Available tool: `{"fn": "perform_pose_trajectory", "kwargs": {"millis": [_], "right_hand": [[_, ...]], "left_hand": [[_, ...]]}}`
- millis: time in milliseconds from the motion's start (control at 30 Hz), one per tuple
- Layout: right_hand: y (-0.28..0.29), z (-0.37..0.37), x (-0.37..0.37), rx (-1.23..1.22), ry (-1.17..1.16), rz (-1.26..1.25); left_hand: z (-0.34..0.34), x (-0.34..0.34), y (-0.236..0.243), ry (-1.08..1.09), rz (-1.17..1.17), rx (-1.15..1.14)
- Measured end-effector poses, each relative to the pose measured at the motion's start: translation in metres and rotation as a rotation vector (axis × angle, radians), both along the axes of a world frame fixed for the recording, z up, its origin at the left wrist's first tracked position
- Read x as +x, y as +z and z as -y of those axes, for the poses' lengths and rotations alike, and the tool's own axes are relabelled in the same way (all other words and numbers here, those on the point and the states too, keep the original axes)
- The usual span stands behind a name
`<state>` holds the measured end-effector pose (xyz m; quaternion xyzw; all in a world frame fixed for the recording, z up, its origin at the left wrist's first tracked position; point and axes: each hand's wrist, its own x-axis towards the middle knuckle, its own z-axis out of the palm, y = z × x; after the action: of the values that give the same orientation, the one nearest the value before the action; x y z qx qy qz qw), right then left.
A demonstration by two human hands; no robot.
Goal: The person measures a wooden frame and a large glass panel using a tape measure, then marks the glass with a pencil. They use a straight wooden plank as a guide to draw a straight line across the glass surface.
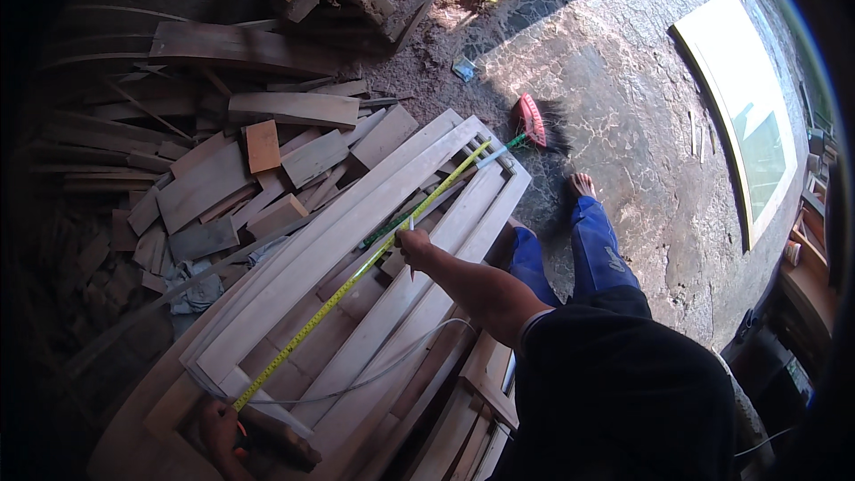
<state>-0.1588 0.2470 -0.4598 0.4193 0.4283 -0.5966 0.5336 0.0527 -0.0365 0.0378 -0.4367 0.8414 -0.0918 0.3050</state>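
A pale wooden frame (223, 338) lies diagonally on stacked timber, with a yellow tape measure (303, 333) stretched along its inside from the near lower end to the far end. My left hand (218, 428), at the lower left, grips the orange and black tape case (240, 438). My right hand (408, 246) is closed round a pencil (411, 269) at the tape's middle, its arm crossing over the frame. A thin pale cable (374, 379) runs loosely across the frame's near half.
Heaped wood offcuts (205, 169) fill the left. A red broom head (532, 122) lies beyond the frame on cracked concrete (623, 80), near my bare foot (582, 184). A white glazed panel (735, 107) lies at the right, with more timber (810, 276) at the edge.
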Motion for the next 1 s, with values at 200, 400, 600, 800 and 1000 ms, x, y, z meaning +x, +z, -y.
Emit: {"fn": "perform_pose_trajectory", "kwargs": {"millis": [200, 400, 600, 800, 1000], "right_hand": [[-0.004, 0.012, -0.006, 0.01, -0.007, 0.007], [-0.004, 0.019, -0.01, 0.021, -0.094, -0.023], [-0.004, 0.023, -0.013, 0.059, -0.117, -0.024], [-0.013, 0.023, -0.017, 0.044, -0.027, -0.012], [-0.026, 0.022, -0.014, 0.052, 0.001, 0.006]], "left_hand": [[-0.004, -0.013, 0.002, 0.048, 0.002, 0.027], [-0.014, -0.046, 0.013, -0.073, -0.082, -0.054], [0.016, -0.054, 0.001, -0.015, 0.016, -0.011], [0.037, -0.03, -0.014, 0.109, 0.077, 0.056], [0.051, -0.017, -0.028, 0.121, 0.058, 0.096]]}}
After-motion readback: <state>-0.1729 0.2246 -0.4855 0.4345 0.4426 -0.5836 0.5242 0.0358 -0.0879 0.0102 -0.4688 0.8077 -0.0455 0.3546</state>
